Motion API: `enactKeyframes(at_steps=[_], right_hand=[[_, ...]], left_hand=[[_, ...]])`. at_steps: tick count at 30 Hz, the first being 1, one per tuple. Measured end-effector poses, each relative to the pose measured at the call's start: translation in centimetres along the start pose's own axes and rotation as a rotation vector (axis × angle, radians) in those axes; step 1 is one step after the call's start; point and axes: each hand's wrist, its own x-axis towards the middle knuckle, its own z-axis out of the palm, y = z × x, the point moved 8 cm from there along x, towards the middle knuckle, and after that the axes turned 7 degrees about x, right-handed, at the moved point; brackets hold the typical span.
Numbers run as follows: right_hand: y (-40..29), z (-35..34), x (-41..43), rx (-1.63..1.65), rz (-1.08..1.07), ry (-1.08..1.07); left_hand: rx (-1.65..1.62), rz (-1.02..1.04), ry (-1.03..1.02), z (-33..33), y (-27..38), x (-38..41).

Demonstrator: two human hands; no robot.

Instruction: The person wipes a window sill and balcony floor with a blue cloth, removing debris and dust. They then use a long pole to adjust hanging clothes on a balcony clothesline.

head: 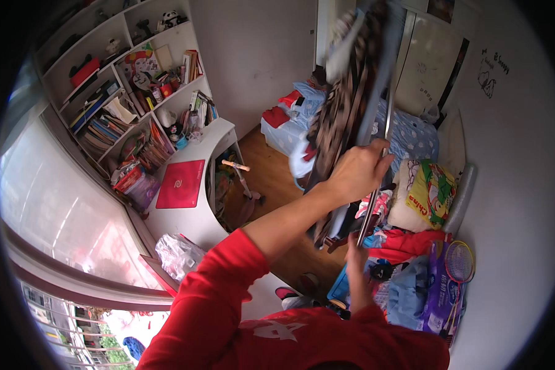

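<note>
A slim metal pole [370, 208] slants upward in front of me. My left hand [363, 169] is closed around its middle. Lower down, my right hand [356, 254] grips the same pole near its bottom end. Just left of the pole hang several garments, among them a brown patterned one [340, 106], a white one [344, 51] and a light blue one [374, 88]. They are blurred, and the upper part of the pole is partly hidden among them. How the garments are held up cannot be made out.
A curved white desk [185, 222] bears a red mouse pad [180, 184] and a plastic bag [178, 254]. White shelves [120, 58] rise at left. Behind the garments is a bed [411, 134]; at right lie pillows [404, 199], a purple pack [437, 291] and a badminton racket [460, 261]. A scooter [243, 180] stands on the floor.
</note>
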Motion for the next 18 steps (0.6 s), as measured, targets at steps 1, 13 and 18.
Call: enactKeyframes(at_steps=[1, 13, 18], right_hand=[[-7.6, 1.0, 1.3, 0.224, -0.436, 0.158], [-6.4, 15.1, 24.3, -1.043, -0.198, -0.240], [9.5, 13.7, 9.9, -0.066, 0.369, -0.225]], left_hand=[[0.036, -0.004, 0.021, -1.3, -0.3, -0.4], [0.143, -1.015, 0.215, -18.6, -13.9, -39.8], [-0.064, -1.559, 0.533, -19.2, -9.0, -55.1]])
